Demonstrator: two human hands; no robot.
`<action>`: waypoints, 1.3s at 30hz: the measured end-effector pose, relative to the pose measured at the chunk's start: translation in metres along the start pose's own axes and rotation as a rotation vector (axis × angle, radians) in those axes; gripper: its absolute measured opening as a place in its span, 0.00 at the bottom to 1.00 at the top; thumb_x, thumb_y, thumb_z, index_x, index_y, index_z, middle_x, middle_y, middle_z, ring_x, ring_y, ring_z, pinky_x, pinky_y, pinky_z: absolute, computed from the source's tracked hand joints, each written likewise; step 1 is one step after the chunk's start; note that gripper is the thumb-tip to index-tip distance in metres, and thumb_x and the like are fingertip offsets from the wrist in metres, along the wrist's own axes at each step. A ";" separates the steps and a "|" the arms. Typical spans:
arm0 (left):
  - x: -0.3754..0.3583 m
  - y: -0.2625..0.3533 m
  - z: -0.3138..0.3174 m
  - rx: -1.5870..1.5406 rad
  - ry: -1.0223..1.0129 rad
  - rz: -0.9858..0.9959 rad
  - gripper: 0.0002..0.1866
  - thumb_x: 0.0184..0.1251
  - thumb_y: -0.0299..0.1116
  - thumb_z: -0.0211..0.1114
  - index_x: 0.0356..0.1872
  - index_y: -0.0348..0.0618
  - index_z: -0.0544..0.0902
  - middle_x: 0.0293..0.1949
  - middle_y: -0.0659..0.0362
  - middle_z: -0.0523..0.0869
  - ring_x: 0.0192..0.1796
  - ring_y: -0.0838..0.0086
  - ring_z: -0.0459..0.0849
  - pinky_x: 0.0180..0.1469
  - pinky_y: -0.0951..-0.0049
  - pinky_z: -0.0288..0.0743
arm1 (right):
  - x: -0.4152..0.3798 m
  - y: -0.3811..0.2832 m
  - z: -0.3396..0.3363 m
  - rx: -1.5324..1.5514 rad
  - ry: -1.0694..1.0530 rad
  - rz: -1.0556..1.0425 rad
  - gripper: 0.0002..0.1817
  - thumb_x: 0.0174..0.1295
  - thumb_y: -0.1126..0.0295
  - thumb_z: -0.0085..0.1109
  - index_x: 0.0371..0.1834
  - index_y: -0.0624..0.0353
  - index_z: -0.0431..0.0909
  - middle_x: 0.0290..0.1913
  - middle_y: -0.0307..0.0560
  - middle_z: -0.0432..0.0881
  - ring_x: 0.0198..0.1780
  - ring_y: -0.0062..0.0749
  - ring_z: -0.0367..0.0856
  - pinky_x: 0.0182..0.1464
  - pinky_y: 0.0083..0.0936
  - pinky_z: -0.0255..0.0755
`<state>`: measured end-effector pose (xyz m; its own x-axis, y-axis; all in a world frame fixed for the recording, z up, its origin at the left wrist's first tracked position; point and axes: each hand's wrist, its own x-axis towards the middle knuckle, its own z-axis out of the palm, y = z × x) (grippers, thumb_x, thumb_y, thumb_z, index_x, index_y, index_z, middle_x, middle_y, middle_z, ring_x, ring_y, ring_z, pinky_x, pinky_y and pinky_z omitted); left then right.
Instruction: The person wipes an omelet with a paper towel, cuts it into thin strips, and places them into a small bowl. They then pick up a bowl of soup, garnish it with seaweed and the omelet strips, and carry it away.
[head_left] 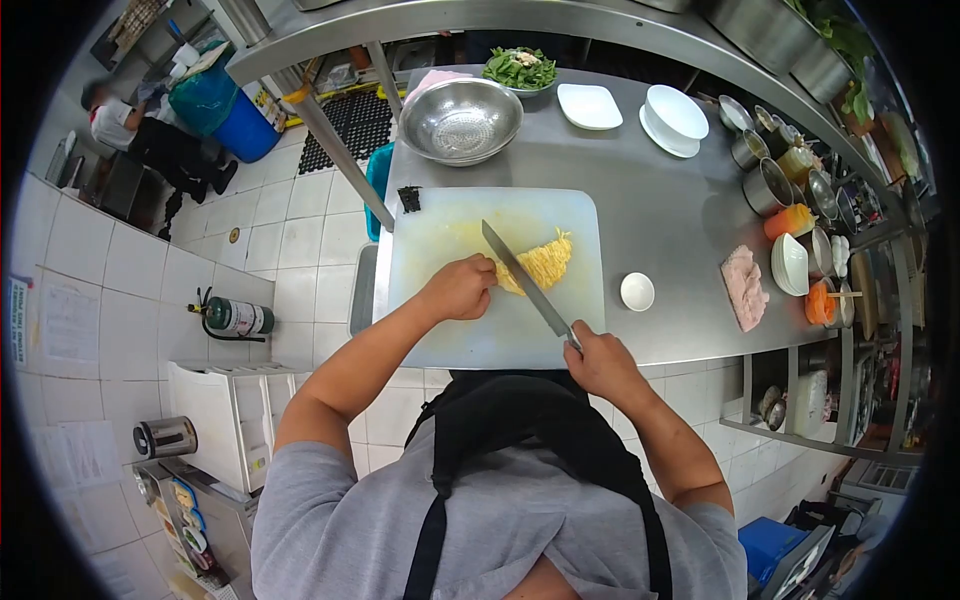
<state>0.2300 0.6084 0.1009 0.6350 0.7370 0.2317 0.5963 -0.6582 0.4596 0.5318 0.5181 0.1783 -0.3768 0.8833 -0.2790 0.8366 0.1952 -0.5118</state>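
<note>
On a white cutting board (pixel 430 330) lies a pile of finely sliced yellow food (pixel 545 264), which looks like thin egg strips. My left hand (pixel 460 288) has its fingers curled at the near left end of this food, holding it down. My right hand (pixel 604 364) grips the handle of a long kitchen knife (pixel 528 284). The blade slants across the food, its tip pointing away and to the left. A small dark piece (pixel 409 199), perhaps seaweed, sits at the board's far left corner.
Beyond the board stand a metal colander (pixel 461 120), a bowl of greens (pixel 520 70), a white square plate (pixel 590 107) and a white bowl (pixel 677 114). To the right are a small white cup (pixel 637 291) and a pink cloth (pixel 745 288). Another person (pixel 150 140) works at far left.
</note>
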 end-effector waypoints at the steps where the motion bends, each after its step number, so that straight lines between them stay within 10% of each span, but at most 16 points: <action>1: 0.000 0.000 0.000 0.005 0.003 -0.006 0.12 0.51 0.22 0.62 0.37 0.36 0.89 0.41 0.52 0.87 0.48 0.54 0.86 0.50 0.57 0.84 | 0.000 0.001 0.002 0.008 0.015 -0.004 0.14 0.70 0.62 0.57 0.49 0.63 0.74 0.28 0.67 0.85 0.34 0.71 0.85 0.42 0.63 0.78; 39: -0.008 0.005 0.006 -0.002 0.044 -0.038 0.11 0.51 0.22 0.62 0.35 0.36 0.89 0.38 0.51 0.85 0.47 0.53 0.86 0.49 0.57 0.85 | -0.002 -0.003 -0.002 -0.018 -0.076 0.008 0.13 0.71 0.63 0.55 0.49 0.62 0.73 0.30 0.67 0.86 0.36 0.69 0.86 0.43 0.63 0.78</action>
<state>0.2308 0.5984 0.0957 0.5896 0.7676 0.2512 0.6184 -0.6291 0.4709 0.5306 0.5164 0.1817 -0.3989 0.8499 -0.3444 0.8465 0.1968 -0.4948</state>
